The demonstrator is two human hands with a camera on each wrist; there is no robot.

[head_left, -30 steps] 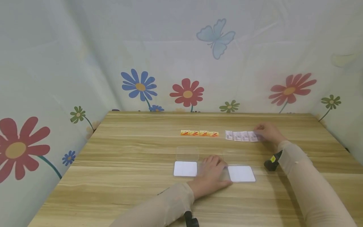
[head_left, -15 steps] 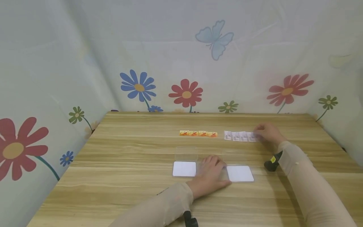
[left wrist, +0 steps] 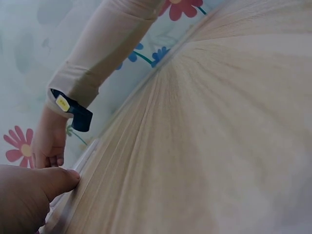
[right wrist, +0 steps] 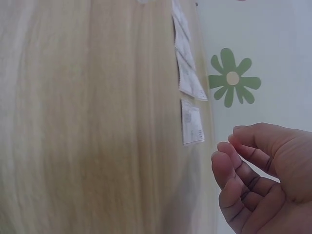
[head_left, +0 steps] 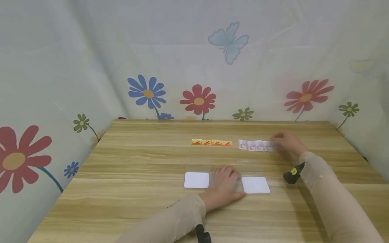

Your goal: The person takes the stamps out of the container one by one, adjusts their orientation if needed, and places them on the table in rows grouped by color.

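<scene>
My left hand (head_left: pixel 223 187) rests on the table between two flat white boxes, with its thumb at the near left corner of the right box (head_left: pixel 256 185). The left box (head_left: pixel 196 180) lies just left of my fingers. In the left wrist view the thumb (left wrist: pixel 62 182) lies along a white edge. My right hand (head_left: pixel 287 143) hovers at the right end of a row of small white printed packets (head_left: pixel 255 145). Its fingers are loosely bent in the right wrist view, with a gap beside the nearest packet (right wrist: pixel 193 122) and nothing visible between fingertips and thumb.
Several small yellow-and-red packets (head_left: pixel 211 142) form a row left of the white ones. Clear lids (head_left: pixel 198 164) lie flat behind the boxes. The wooden table (head_left: pixel 121 189) meets a flower-printed curtain (head_left: pixel 170 60) at the back and left.
The head view has shifted slightly, so everything slides a little left in it. Both hands keep nearly the same place, the right one still beside the white packets.
</scene>
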